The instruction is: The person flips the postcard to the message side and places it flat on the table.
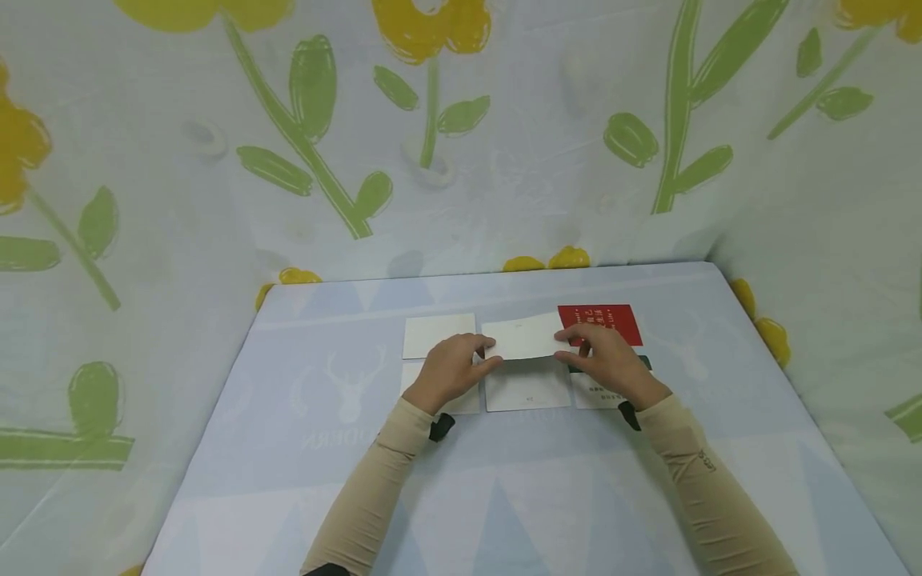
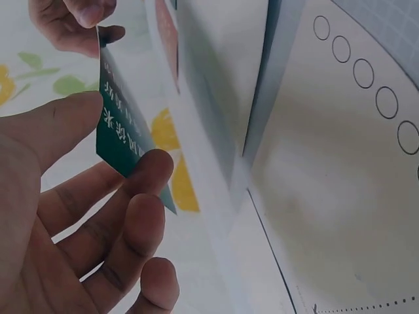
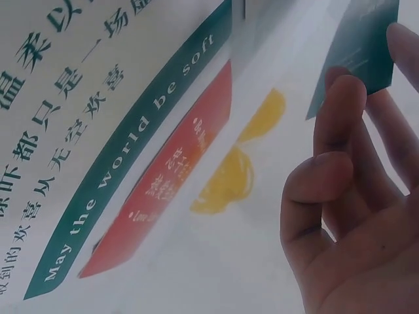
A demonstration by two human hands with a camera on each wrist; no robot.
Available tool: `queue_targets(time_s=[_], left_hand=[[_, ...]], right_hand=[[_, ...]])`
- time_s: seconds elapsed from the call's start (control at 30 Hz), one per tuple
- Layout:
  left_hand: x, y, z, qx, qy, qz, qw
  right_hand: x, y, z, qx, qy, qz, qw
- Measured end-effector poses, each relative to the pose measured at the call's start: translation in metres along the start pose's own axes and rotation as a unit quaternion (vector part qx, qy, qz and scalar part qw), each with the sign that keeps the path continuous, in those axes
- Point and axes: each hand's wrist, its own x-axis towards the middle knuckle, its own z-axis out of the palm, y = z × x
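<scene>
A card is stretched between both hands, raised over the table. Its white side faces up in the head view; the left wrist view shows a dark green underside with white characters. My left hand pinches its left end between thumb and fingers. At the opposite end, my right hand grips it the same way. Just below lies a white card. Beside my right hand are a red card and a white card with a green band, partly covered by that hand.
To the left, a white card lies in the back row, with another white card in front, partly hidden by my left hand. The pale patterned table meets flower-printed cloth walls at its back and sides.
</scene>
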Motion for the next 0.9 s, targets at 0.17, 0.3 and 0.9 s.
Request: queue_targets(time_s=[0.17, 0.3, 0.9], left_hand=[[-0.0007, 0.0002, -0.0002, 0.003, 0.007, 0.01, 0.9999], [-0.0009, -0.001, 0.001, 0.006, 0.02, 0.023, 0.9995], [0.0004, -0.0011, 0.0013, 0.024, 0.009, 0.042, 0.9988]], right_hand=[[-0.001, -0.0002, 0.0007, -0.015, -0.013, 0.008, 0.9998], [-0.0018, 0.0, 0.0021, -0.018, -0.014, 0.012, 0.9997], [-0.0004, -0.0022, 0.0062, -0.047, -0.03, 0.018, 0.9983]])
